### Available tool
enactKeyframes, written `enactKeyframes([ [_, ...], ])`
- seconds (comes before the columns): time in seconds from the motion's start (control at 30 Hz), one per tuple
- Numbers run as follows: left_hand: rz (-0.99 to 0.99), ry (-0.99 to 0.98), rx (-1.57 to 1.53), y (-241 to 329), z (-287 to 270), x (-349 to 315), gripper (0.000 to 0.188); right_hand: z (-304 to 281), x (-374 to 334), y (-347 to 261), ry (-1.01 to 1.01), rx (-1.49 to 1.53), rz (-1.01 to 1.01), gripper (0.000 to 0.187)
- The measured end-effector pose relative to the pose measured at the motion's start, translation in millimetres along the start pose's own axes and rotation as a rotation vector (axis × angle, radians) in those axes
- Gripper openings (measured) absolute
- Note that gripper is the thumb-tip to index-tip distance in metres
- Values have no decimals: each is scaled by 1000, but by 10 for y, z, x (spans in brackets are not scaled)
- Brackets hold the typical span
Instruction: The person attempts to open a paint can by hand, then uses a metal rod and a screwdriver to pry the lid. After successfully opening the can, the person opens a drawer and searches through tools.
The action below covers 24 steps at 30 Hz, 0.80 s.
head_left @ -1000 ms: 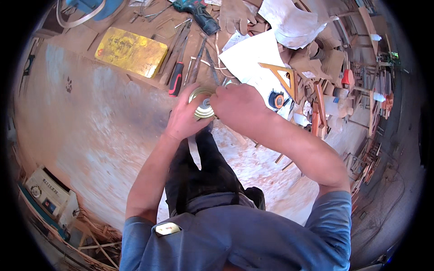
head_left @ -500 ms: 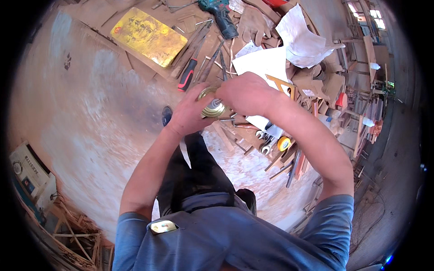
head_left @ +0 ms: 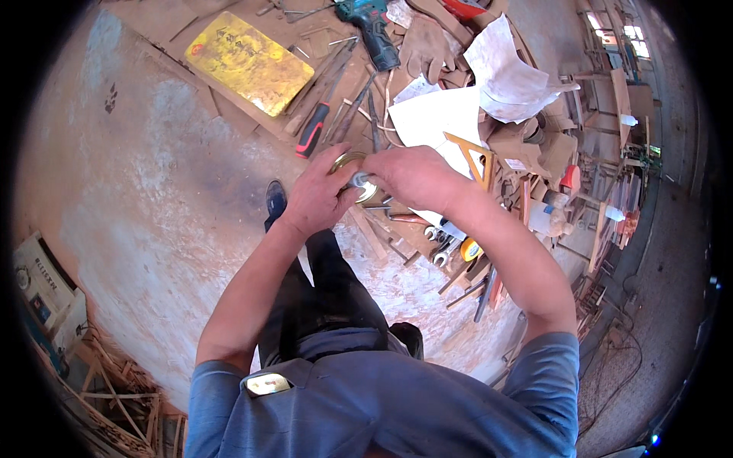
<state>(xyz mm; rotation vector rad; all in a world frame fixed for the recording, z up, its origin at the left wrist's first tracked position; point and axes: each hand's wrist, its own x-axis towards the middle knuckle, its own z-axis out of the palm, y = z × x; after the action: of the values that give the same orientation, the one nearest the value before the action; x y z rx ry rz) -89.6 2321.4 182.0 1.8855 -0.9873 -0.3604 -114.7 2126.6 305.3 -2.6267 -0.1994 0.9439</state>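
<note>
A round tin (head_left: 368, 191) with a shiny gold rim is held in front of me, over the near edge of the cluttered work surface. My left hand (head_left: 314, 195) is closed around its left side. From the right, my right hand (head_left: 412, 177) comes over the top, fingers closed at a small grey cap (head_left: 358, 179) in the tin's middle. My hands hide most of the tin's side and the right fingertips. Just beyond the tin lies a screwdriver (head_left: 311, 131) with a red and black handle.
A yellow case (head_left: 248, 65), cordless drill (head_left: 376, 37), work glove (head_left: 427, 49) and white paper (head_left: 437, 116) lie beyond my hands. To the right are an orange set square (head_left: 486, 164), wrenches (head_left: 441, 252) and a yellow tape measure (head_left: 470, 249). A white machine (head_left: 47, 286) stands far left.
The view has shifted slightly. Both hands stay at the tin; the right fingers have moved a little on its top, and the tin looks more tilted.
</note>
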Motion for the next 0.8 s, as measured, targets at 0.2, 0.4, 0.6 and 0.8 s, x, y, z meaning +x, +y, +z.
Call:
enactKeyframes([
  [0.2, 4, 11, 9, -29, 23, 3, 42, 56, -2, -60, 4, -160, 26, 20],
  [0.4, 48, 41, 6, -38, 17, -4, 43, 230, -1, 63, 127, 107, 47, 22],
  [0.6, 31, 35, -3, -83, 57, -10, 40, 121, 16, -104, 61, 55, 86, 32],
  [0.8, 17, 25, 10, -96, 70, -29, 39, 392, 90, 91, 86, 442, 139, 33],
])
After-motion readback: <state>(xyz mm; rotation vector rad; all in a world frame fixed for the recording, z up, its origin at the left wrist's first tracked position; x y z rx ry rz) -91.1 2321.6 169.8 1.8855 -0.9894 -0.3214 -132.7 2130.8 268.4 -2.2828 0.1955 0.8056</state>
